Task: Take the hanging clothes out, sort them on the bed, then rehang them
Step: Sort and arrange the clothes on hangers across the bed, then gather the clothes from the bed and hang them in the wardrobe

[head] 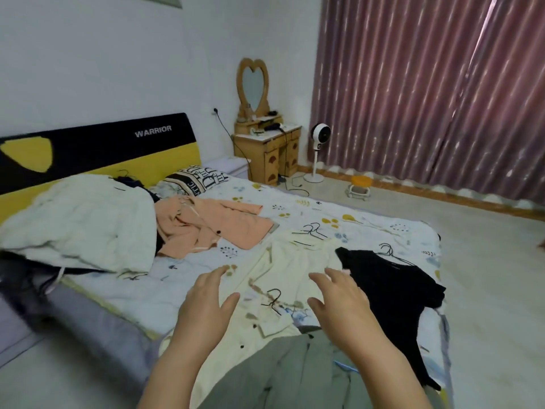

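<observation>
On the bed with the flower-printed white sheet (pixel 368 228), the empty, spread-fingered left hand (pixel 206 302) and right hand (pixel 339 299) hover over the cream floral garment (pixel 295 261), best smoothed flat around its thin black wire hanger (pixel 274 299), beside the black top (pixel 392 284).

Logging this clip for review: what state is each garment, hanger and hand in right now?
left hand: open, above cream garment
right hand: open, holding nothing
cream garment: spread flat, hanger on it
black garment: on bed, hanger attached
peach garment: crumpled on bed
grey garment: at bed's near edge
curtain: drawn
</observation>
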A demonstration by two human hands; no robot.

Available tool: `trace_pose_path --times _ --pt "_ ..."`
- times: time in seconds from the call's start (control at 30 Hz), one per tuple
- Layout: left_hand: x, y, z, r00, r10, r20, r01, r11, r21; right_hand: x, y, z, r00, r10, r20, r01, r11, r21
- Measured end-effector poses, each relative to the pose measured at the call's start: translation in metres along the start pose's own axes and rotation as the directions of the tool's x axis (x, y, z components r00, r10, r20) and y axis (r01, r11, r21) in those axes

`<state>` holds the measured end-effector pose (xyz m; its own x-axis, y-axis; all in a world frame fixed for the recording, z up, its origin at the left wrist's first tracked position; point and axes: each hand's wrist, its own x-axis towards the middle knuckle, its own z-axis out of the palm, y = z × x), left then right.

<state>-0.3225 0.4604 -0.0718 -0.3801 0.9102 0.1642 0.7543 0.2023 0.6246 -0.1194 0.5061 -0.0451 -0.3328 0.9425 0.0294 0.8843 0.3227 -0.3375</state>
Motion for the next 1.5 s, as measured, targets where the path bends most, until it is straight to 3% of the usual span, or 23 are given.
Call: trace_pose_path --times 0.43,0.77,1.17,1.5 --pt "-0.088 -0.136 -0.141 0.93 -0.314 -0.193 0.328 0.943 0.048 -0.027 -0.174 0.06 0.945 -0.29 0.152 0.286 0.957 0.05" --pt "-0.086 -0.278 -0.254 0.895 -0.398 -0.2 0.423 0.9 0.106 -0.002 -0.35 0.125 0.912 -0.339 0.233 0.335 0.94 0.06" --pt "-0.018 -0.395 -0.316 0.89 -0.437 -0.133 0.45 0.888 0.095 0.064 -0.484 0.198 0.88 -0.375 0.292 0.358 0.927 0.113" --pt "0.113 -0.463 -0.348 0.881 -0.461 -0.104 0.473 0.862 0.184 0.215 -0.553 0.231 0.836 -0.478 0.269 0.443 0.877 0.185"
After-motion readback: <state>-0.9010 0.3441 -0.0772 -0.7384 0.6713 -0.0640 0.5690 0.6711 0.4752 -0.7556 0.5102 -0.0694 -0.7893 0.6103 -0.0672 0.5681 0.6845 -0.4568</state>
